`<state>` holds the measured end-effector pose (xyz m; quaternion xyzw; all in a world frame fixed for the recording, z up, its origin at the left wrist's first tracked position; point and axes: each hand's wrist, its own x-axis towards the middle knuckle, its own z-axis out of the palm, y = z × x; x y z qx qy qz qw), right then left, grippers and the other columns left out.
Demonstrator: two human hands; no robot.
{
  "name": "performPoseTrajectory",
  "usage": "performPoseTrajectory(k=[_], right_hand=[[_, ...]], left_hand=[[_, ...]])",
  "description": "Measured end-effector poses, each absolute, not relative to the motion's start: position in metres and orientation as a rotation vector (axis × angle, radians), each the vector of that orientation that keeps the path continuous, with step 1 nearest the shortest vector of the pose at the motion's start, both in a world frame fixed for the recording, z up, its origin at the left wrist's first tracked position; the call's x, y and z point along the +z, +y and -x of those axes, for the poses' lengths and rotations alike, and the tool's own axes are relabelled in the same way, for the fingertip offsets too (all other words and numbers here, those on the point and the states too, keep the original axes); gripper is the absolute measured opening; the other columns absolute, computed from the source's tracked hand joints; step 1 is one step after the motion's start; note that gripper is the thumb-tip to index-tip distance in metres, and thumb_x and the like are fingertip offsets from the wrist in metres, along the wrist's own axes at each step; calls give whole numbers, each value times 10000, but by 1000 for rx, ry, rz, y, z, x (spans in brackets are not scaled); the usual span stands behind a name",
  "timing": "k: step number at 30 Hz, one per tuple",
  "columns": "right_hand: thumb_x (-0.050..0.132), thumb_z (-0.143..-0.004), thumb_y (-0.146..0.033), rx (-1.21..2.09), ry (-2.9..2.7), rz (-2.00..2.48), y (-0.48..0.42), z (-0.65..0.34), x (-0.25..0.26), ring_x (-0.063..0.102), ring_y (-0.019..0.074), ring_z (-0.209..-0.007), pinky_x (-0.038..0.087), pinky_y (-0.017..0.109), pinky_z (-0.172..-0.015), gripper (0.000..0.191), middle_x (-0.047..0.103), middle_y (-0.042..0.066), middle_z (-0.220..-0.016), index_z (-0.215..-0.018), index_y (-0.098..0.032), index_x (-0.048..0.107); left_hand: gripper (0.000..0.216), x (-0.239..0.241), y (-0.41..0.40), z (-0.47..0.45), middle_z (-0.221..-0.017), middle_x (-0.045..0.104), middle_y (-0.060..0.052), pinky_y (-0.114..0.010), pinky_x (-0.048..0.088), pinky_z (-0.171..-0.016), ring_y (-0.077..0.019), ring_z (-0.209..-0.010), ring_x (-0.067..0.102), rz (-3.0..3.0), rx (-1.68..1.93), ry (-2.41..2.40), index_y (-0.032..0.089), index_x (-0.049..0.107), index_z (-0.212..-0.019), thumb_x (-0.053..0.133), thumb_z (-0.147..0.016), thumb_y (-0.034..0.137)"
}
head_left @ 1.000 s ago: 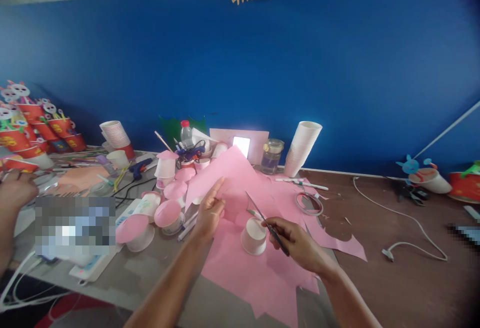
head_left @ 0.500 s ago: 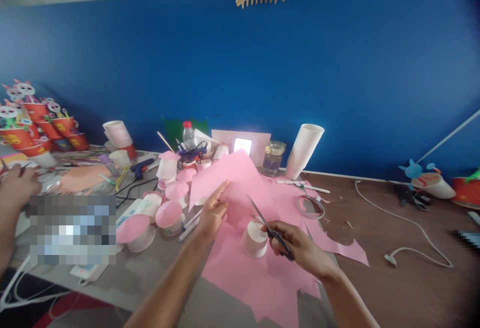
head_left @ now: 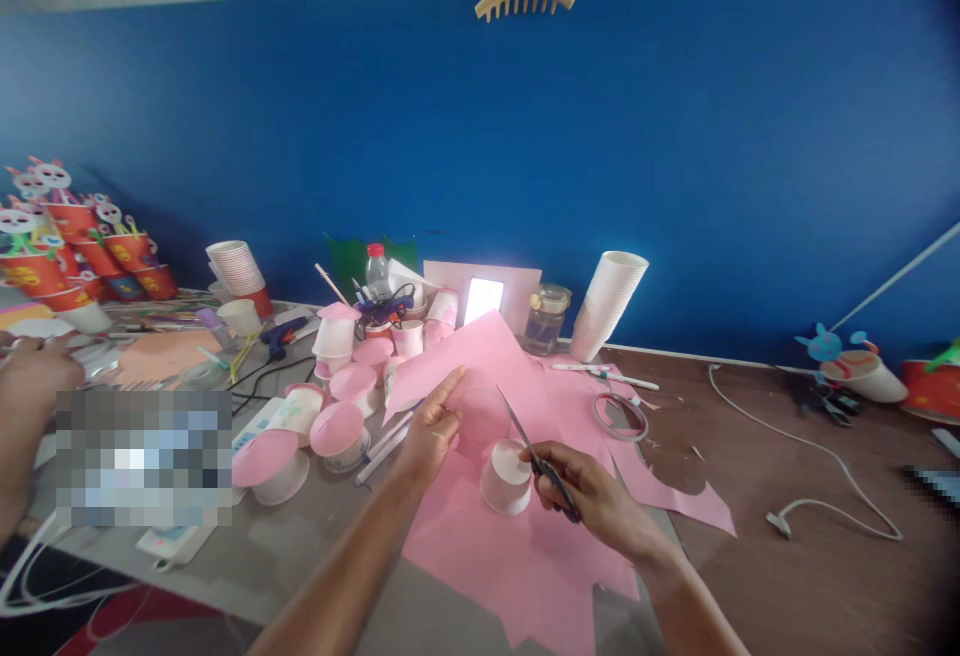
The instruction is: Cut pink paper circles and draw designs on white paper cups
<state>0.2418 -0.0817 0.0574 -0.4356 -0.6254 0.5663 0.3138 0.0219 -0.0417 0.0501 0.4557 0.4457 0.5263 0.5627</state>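
My left hand pinches a sheet of pink paper by its near edge, holding it raised and tilted above the table. In my right hand is a pair of dark-handled scissors, fingers through the handles. One long blade points up and left, close to the sheet's right part; the other blade I cannot make out. Just below the blades a white paper cup stands upside down on more pink paper. A faint round outline shows on the paper between my hands.
Left of my arm stand several cups topped with pink discs. Behind are a glass jar, a tall cup stack and a lit phone screen. A white cable lies right. A co-worker's hand is at far left.
The pink sheet in my left hand has dropped a little. The scissors' lower blade, seen apart before, no longer shows. The cup stays in place.
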Motion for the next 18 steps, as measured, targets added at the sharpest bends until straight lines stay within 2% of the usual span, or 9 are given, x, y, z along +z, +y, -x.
performPoseTrajectory(k=[14, 18], right_hand=[[551, -862, -365, 1536, -1616, 1112, -81, -243, 52, 433, 105, -611, 317, 235, -537, 299, 477, -25, -662, -1066, -150, 592], [537, -869, -375, 1546, -1601, 1097, -81, -241, 54, 433, 102, -610, 337, 246, -562, 288, 466, -29, -661, -1038, -148, 594]], left_hand=[[643, 50, -42, -21, -492, 279, 100, -225, 103, -429, -63, -432, 154, -1069, 1243, 1054, 160, 484, -1357, 602, -730, 244], [652, 50, -41, -20, -463, 234, 113, -227, 101, -429, -62, -413, 146, -1102, 1234, 1059, 149, 452, -1382, 582, -749, 235]])
